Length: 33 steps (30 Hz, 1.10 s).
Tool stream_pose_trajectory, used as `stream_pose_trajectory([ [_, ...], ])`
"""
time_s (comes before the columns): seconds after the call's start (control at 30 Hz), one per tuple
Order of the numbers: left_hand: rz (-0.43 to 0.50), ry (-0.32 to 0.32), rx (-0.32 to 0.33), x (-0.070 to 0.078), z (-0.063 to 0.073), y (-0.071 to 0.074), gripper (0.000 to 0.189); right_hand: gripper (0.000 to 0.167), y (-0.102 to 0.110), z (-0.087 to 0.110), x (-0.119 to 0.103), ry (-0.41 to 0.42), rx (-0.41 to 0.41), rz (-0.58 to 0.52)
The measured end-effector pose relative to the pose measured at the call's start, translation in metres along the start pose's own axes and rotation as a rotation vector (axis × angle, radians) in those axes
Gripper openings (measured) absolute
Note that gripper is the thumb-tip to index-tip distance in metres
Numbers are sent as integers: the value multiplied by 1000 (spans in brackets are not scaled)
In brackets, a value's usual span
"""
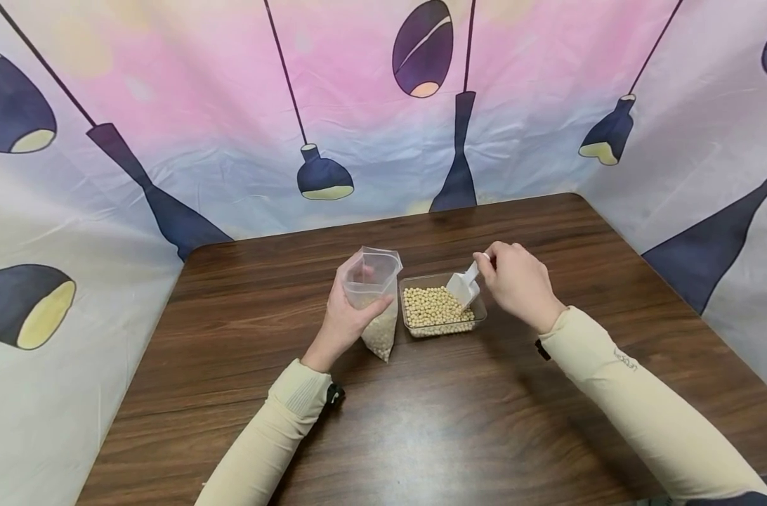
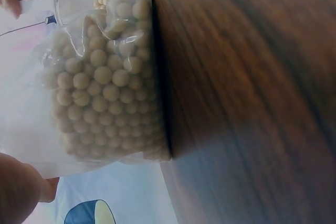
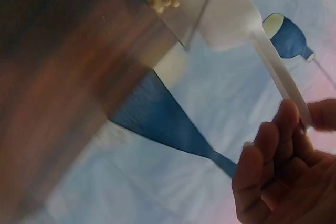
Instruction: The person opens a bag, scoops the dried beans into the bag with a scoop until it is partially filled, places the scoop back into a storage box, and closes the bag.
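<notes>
Nearest the camera you get two cream sleeves (image 1: 263,429) with a black strap (image 1: 335,393) showing at the left cuff, reaching over a dark brown wood-grain bench (image 1: 251,316). The hands are apart and both busy: the left hand (image 1: 344,313) is wrapped round a clear plastic bag (image 1: 379,341), thumb in front, mouth gaping upward, with round pale beige beans (image 2: 105,93) in its lower part. Can't tell if the bag's bottom actually rests on the bench. Just to its right sits a shallow rectangular clear plastic tub (image 1: 480,313) with loads more of the same beans (image 1: 429,306). The right hand (image 1: 516,281) pinches the handle of a small white plastic scoop (image 1: 462,289), its head tilted down into the tub's right side, lip at the beans. Can't see how loaded it is. Tbh for scooping I'd slide the lip in low, then level it before lifting, and go easy on the fill, since round stuff like this probably rolls off a heaped scoop. A thin grip like that could twist under weight, so maybe choke up on the handle. Keep the bag mouth wide and close to the tub too. Way behind it all hangs a pastel backdrop (image 1: 232,161) printed with dark lamps.
</notes>
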<state>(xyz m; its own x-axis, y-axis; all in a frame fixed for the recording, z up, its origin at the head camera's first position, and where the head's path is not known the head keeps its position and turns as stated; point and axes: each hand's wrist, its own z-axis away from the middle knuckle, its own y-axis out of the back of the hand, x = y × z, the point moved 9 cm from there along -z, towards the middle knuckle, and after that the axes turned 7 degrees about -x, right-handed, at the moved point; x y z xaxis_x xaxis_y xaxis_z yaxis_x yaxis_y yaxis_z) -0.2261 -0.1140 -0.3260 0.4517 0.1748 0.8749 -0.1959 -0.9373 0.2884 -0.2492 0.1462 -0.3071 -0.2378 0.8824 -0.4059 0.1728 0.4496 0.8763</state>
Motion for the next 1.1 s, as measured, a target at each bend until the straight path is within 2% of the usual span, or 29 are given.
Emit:
stream_pose_trajectory([
  [0.13, -3, 6, -3, 0, 0, 0, 79, 36, -12, -5, 23, -124, -142, -138],
  [0.27, -4, 11, -2, 0, 0, 0, 79, 40, -21, -6, 37, -153, -219, -262],
  [0.4, 3, 13, -4, -1, 0, -1, 79, 40, -31, -4, 46, -172, -251, -335],
  [0.53, 12, 14, -9, 0, -1, -2, 78, 43, -41, 0, 54, -210, -237, -369],
  [0.8, 9, 1, 0, 1, -2, -1, 78, 43, -52, 5, 56, -215, -210, -390],
  [0.9, 15, 3, 1, 0, -2, -1, 78, 42, -55, 7, 56, -218, -234, -392],
  [1.1, 17, 21, 0, -1, -1, 0, 77, 43, -68, 12, 54, -210, -338, -402],
])
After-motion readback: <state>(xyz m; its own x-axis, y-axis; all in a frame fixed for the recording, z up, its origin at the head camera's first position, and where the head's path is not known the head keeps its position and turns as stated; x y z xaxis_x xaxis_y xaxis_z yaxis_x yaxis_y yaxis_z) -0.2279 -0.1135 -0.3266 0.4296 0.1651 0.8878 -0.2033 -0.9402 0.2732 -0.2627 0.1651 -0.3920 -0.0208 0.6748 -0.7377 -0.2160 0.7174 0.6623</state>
